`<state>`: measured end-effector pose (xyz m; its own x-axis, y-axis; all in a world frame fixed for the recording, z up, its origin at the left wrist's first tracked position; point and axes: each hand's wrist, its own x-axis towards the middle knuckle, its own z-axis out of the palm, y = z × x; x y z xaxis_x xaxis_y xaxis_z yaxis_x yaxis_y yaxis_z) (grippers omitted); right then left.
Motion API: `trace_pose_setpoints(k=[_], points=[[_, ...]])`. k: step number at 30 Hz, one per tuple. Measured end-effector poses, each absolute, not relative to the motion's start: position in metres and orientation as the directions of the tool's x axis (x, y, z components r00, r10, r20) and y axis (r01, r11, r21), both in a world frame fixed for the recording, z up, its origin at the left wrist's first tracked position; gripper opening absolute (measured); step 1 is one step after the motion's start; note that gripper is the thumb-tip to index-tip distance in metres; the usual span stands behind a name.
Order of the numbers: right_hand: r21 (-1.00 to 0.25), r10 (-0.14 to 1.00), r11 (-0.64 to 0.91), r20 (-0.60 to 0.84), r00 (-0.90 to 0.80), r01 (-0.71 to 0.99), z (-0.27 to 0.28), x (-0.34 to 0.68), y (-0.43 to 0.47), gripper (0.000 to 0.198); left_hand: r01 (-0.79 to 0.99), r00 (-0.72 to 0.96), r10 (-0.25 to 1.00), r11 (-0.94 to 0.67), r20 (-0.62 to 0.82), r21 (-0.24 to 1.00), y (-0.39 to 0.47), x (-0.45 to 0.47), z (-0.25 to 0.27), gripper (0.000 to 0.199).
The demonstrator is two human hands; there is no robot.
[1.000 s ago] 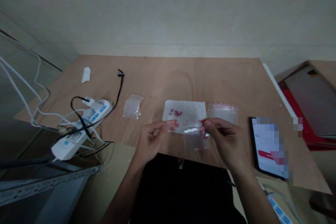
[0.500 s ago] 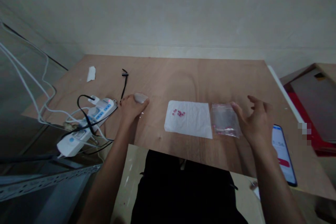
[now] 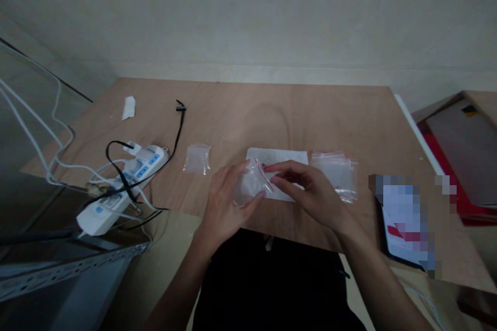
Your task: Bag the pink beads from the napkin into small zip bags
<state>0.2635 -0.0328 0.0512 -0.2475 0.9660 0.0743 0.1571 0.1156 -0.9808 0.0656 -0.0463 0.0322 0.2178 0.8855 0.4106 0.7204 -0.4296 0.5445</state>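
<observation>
A small clear zip-lock bag (image 3: 250, 182) with a red strip along its mouth is up between my hands, over the front of a white sheet (image 3: 254, 153). My left hand (image 3: 229, 199) grips the bag from its left side, thumb below. Thumb and index finger of my right hand (image 3: 314, 189) come together at the red-lined edge. Hands and bag cover most of the sheet, so its small red pieces are hidden. Just right of the sheet lies a stack of clear zip-lock bags (image 3: 336, 173). Another clear bag (image 3: 197, 159) lies flat to the left.
A white power strip (image 3: 135, 181) with tangled cables occupies the table's left side, a black cable (image 3: 180, 124) beside it. Farther back is a white scrap (image 3: 129, 107). A phone (image 3: 399, 222) rests at the right front; red and grey items (image 3: 446, 165) stand beyond the right edge.
Both hands have come together at the middle, now with a zip-lock bag between them. My left hand has left the clear bag on the left; my right hand has left the bag stack.
</observation>
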Motion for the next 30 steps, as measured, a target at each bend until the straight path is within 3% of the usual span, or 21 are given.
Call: trace_pose_setpoints(k=[5,9,15,23,26,30], points=[[-0.996,0.931,-0.083,-0.062,-0.36,-0.043,0.05,0.255,-0.036,0.018,0.668,0.232,0.927,-0.372,0.295,0.644,-0.063,0.073,0.031,0.056],[-0.986,0.905,-0.143,-0.096,-0.414,-0.085,0.048,0.256,-0.043,0.021,0.621,0.249,0.937,-0.348,0.244,0.703,-0.071,0.072,0.029,0.059],[-0.991,0.86,-0.132,-0.124,-0.496,0.02,0.036,0.254,-0.055,0.012,0.615,0.281,0.95,-0.288,0.137,0.734,-0.085,0.073,0.026,0.065],[-0.943,0.863,0.055,-0.12,-0.49,0.327,0.036,0.247,-0.059,0.003,0.65,0.293,0.953,-0.258,0.077,0.715,-0.092,0.076,0.028,0.081],[-0.928,0.849,0.134,-0.074,-0.524,0.349,0.042,0.247,-0.058,0.006,0.646,0.303,0.94,-0.323,0.156,0.692,-0.088,0.08,0.027,0.065],[-0.938,0.864,0.238,0.085,-0.497,0.253,0.037,0.256,-0.041,0.009,0.661,0.228,0.934,-0.357,0.276,0.66,-0.083,0.079,0.026,0.031]])
